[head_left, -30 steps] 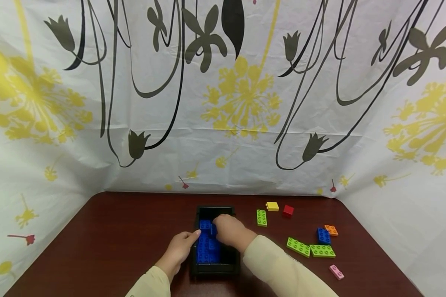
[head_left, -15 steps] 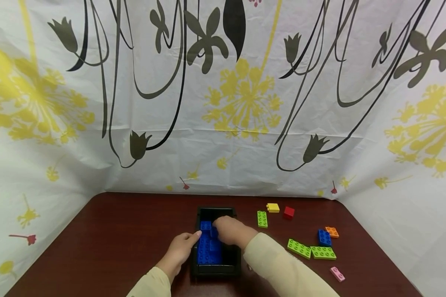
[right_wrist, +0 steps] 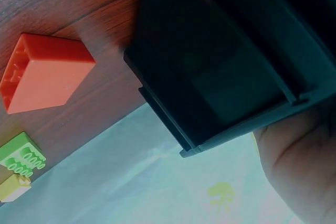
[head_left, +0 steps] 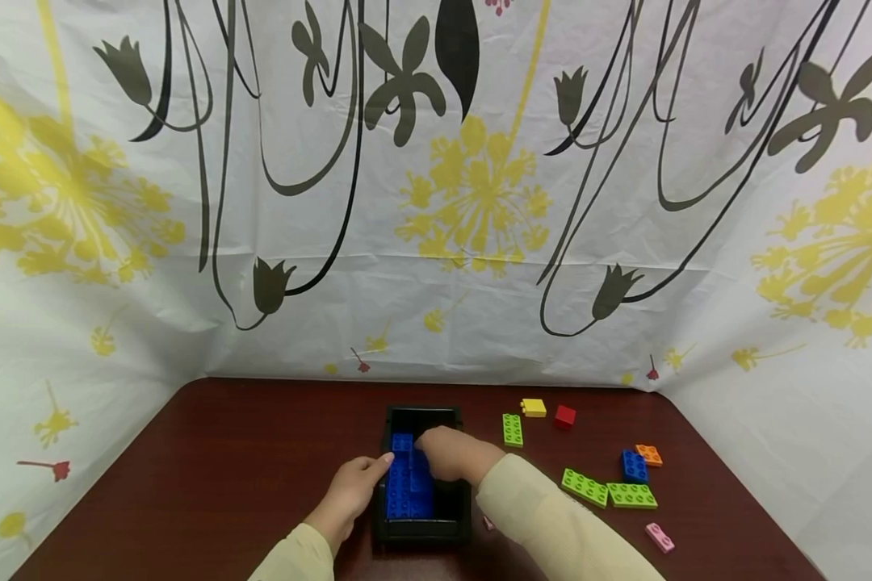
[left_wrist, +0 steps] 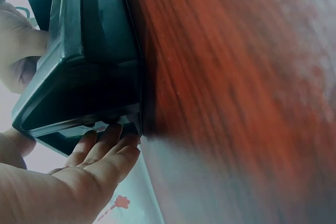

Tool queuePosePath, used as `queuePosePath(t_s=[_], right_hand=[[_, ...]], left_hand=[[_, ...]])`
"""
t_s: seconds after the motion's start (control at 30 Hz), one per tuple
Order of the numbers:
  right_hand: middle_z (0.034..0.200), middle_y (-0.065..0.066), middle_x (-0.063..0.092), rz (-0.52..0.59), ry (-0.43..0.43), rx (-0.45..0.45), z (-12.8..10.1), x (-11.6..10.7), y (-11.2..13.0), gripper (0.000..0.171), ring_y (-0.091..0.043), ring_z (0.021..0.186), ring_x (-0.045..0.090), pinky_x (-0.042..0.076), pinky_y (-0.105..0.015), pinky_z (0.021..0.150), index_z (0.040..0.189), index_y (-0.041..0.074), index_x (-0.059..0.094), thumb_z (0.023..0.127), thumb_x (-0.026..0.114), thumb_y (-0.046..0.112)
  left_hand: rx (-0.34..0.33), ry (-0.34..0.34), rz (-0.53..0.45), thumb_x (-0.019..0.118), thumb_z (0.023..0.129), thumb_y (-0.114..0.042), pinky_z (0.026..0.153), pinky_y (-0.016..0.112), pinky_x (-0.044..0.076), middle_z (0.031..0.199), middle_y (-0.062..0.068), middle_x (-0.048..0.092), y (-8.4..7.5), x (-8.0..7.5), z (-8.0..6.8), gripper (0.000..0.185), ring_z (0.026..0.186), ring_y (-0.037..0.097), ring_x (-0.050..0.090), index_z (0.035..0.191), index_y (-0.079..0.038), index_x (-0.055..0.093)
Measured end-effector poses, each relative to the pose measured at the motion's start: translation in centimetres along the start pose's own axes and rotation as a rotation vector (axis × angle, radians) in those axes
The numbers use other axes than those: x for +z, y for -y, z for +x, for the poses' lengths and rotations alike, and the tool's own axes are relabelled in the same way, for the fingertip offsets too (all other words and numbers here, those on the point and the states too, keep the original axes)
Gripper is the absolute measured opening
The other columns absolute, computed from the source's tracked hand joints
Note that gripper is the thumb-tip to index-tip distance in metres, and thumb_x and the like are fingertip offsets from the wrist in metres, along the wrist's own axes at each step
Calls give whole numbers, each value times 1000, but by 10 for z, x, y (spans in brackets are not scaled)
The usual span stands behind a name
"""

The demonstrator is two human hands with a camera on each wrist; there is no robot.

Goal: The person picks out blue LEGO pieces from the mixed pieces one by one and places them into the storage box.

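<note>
Head view: your right hand (head_left: 446, 453) has eased lower into the black bin (head_left: 423, 526), lower centre.
Right hand: fingers curled on blue bricks (head_left: 409, 484) inside.
Left hand (head_left: 354, 492): flat, steadying the bin's left wall, unchanged.
Beyond: loose bricks (head_left: 609, 489) untouched, lower right.

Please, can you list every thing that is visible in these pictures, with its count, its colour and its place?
tray: 1, black, table middle near the front
blue bricks: several, blue, inside tray
green plates: 3, green, right of tray
blue brick: 1, blue, right side, beside orange brick
orange brick: 1, orange, right side
yellow brick: 1, yellow, behind the green plates
red brick: 1, red, beside yellow brick
pink plate: 1, pink, front right
table: 1, dark red-brown wood
curtain: 1, white, flowered, behind table
left hand: rests against tray's left wall
right hand: on blue bricks in tray
</note>
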State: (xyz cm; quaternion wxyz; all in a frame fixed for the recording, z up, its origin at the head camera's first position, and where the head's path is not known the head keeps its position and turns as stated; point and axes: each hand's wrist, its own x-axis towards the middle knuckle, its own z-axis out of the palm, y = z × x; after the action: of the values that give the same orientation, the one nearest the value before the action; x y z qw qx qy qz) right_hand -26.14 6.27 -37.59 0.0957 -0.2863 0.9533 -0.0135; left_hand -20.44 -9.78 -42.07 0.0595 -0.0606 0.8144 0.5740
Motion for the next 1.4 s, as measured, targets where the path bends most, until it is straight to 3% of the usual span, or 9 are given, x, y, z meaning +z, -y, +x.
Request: queuePosePath(t_s=[0.4, 0.67, 1.0, 1.13, 1.27, 1.4], right_hand=[[107, -5, 68, -38, -5, 34, 1, 3, 4, 28, -9, 76, 55, 54, -28, 78, 116, 7, 67, 89, 65, 2], [95, -3, 66, -26, -12, 76, 2, 5, 7, 20, -12, 68, 50, 49, -26, 65, 108, 7, 68, 89, 65, 3], [83, 0, 62, -25, -16, 116, 4, 8, 10, 10, -13, 63, 50, 46, -26, 59, 100, 9, 69, 90, 66, 8], [91, -2, 65, -64, -36, 106, 3, 7, 9, 14, -12, 68, 52, 49, -27, 61, 103, 9, 69, 90, 67, 9], [113, -7, 66, -43, -111, 67, -5, 6, 5, 27, -15, 95, 64, 55, -30, 81, 118, 8, 68, 91, 65, 8], [126, -10, 62, 23, -200, 25, -14, 4, -1, 35, -21, 113, 61, 53, -35, 91, 125, 5, 64, 91, 63, 5]], left_hand=[[-2, -2, 5, 50, 99, -45, 88, 56, 47, 125, 30, 55, -1, 0, -1, 64, 114, 47, 52, 126, 13, 53], [-10, 3, 9, 49, 99, -45, 89, 57, 47, 127, 31, 54, 0, 1, 0, 64, 115, 48, 51, 127, 13, 52], [-37, 6, 10, 49, 99, -47, 90, 57, 46, 129, 30, 53, -1, 0, 1, 66, 117, 48, 50, 128, 11, 52], [-39, 5, 13, 50, 98, -48, 90, 57, 46, 128, 30, 53, 0, 0, 1, 66, 116, 48, 51, 127, 11, 53], [-36, 5, 5, 49, 99, -47, 90, 57, 46, 128, 31, 53, 0, 1, 2, 64, 116, 48, 51, 127, 11, 53], [-30, 4, 6, 49, 99, -46, 89, 56, 47, 127, 30, 53, 0, 1, 2, 63, 115, 48, 52, 126, 11, 54]])
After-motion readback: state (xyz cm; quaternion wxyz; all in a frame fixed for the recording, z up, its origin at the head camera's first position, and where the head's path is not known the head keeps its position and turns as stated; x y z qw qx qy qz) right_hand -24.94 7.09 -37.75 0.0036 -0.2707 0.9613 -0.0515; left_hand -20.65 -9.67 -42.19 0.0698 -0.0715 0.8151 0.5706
